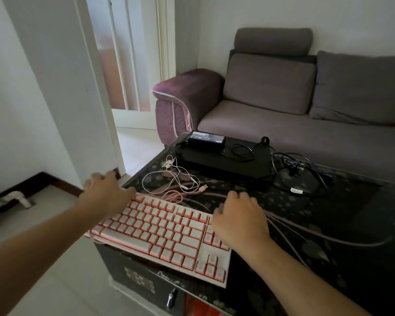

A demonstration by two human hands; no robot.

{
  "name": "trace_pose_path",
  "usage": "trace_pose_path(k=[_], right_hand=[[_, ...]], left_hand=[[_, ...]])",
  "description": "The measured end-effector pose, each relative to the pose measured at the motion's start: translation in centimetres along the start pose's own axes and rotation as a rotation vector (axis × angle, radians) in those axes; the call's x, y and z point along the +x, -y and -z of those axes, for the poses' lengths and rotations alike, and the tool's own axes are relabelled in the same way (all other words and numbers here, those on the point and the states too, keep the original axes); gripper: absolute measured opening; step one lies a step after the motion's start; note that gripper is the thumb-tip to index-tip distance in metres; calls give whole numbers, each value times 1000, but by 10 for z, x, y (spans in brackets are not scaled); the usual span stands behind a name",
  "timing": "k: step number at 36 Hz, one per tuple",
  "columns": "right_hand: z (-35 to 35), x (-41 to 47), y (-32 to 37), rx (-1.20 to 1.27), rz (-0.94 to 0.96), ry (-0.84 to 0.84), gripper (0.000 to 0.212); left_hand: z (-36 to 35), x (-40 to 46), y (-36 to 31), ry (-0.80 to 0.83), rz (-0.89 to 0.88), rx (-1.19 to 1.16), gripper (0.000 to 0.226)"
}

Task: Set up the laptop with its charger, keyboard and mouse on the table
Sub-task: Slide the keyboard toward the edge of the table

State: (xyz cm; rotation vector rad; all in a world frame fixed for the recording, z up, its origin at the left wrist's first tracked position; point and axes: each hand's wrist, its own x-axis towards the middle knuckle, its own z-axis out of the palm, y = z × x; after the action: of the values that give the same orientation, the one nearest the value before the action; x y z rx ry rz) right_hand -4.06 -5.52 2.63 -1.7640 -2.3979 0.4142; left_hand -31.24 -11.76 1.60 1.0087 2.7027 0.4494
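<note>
Partly blurred, both hands, the left hand (105, 190) and right hand (238, 218), hover loosely spread, holding nothing, over the keyboard (167, 233); the right hides its far corner on the worktop (328, 224).

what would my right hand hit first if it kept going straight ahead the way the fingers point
Probably the black cable just beyond the right hand, then the closed laptop behind it; depth is hard to judge from one view.

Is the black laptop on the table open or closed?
Closed. The laptop lies flat on the table with its lid down, and the charger brick rests on it.
</note>
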Motion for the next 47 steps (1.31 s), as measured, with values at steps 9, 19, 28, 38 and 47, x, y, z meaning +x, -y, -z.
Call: trace_pose_path(k=[9,19,28,38,47], right_hand=[[-22,61,70,354,45,404,16],[-42,92,90,665,88,243,3],[-41,62,86,640,241,163,12],[-7,52,-12,448,37,130,27],[12,93,-114,425,-98,-41,22]], left_hand=[[-16,-9,-50,351,-322,133,51],[-17,9,-34,361,-376,-16,35],[-7,3,-22,363,-385,1,26],[-9,2,-32,126,-445,-15,13],[-49,8,-117,81,-545,-200,16]])
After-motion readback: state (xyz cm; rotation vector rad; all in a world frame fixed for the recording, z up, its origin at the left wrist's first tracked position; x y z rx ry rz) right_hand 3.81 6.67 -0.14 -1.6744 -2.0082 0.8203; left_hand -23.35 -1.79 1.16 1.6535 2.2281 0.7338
